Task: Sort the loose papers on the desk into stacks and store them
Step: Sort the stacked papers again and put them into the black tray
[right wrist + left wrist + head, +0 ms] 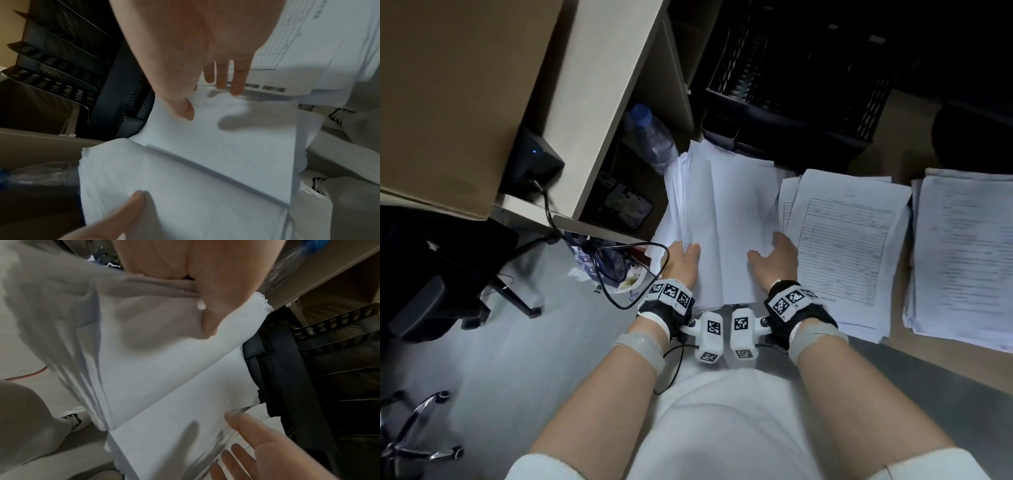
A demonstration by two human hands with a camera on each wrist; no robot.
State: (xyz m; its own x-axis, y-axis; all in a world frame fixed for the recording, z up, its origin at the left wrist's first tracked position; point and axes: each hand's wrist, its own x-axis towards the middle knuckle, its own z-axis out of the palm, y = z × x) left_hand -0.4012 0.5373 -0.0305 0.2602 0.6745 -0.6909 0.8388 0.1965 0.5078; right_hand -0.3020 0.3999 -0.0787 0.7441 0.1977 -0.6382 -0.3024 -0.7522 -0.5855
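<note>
Flanking the blank stack (709, 219) at frame centre, the left hand (683, 262) is curled around its left edge while the right hand (774, 260) lies spread flat; its long axis points toward the black tray (791, 113) above.

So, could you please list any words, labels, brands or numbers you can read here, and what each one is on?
None can be read.
Printed form stack: table lines and text, too blurred.
Far right printed stack: lines of text, too small.
Water bottle label: blurred.
Blank stack under both hands: no print visible.
Wrist bands: square black-and-white marker patterns, no words.
</note>
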